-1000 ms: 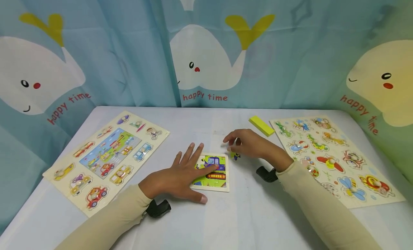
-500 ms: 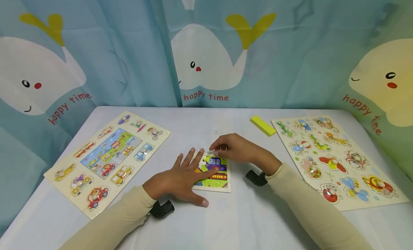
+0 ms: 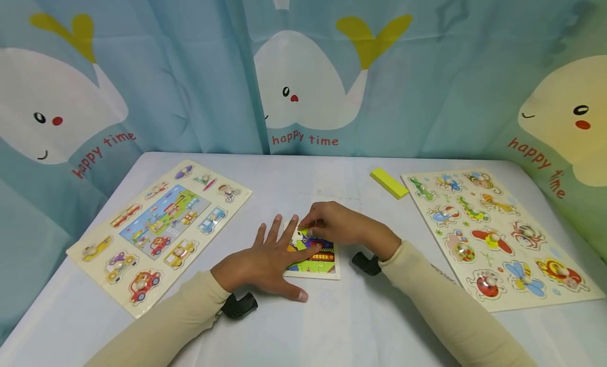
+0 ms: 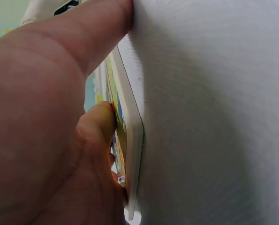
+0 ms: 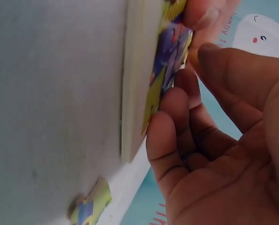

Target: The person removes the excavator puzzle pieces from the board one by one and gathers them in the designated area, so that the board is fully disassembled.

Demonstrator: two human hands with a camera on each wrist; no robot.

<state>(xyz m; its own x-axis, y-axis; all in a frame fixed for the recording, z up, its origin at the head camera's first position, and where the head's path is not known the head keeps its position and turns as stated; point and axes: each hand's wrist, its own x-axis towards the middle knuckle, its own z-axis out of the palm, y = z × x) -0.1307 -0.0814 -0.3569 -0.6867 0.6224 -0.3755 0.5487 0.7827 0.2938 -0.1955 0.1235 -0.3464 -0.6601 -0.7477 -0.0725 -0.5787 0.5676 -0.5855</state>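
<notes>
A small square jigsaw puzzle (image 3: pixel 322 267) with a vehicle picture and pale wooden frame lies mid-table. Across its left part my left hand (image 3: pixel 258 267) rests with fingers spread, the index finger over the picture. Over the puzzle's upper part, my right hand (image 3: pixel 343 225) pinches a yellow-green puzzle piece (image 3: pixel 303 231) between thumb and fingertips; the fingers mostly cover it. In the right wrist view, another loose piece (image 5: pixel 94 204) lies on the table beyond the frame; my right hand hides it from the head view. The left wrist view shows the frame's edge (image 4: pixel 134 136) flat on the cloth.
At left lies a vehicle knob-puzzle board (image 3: pixel 189 261), at right an insect knob-puzzle board (image 3: pixel 446 240). A yellow-green block (image 3: pixel 389 184) sits near the right board's upper corner. A whale-print curtain (image 3: pixel 204 72) hangs behind the white-covered table (image 3: pixel 294 335).
My right hand has moved left from the table beside the puzzle to over its upper part, bringing the puzzle piece. My left hand has stayed on the puzzle.
</notes>
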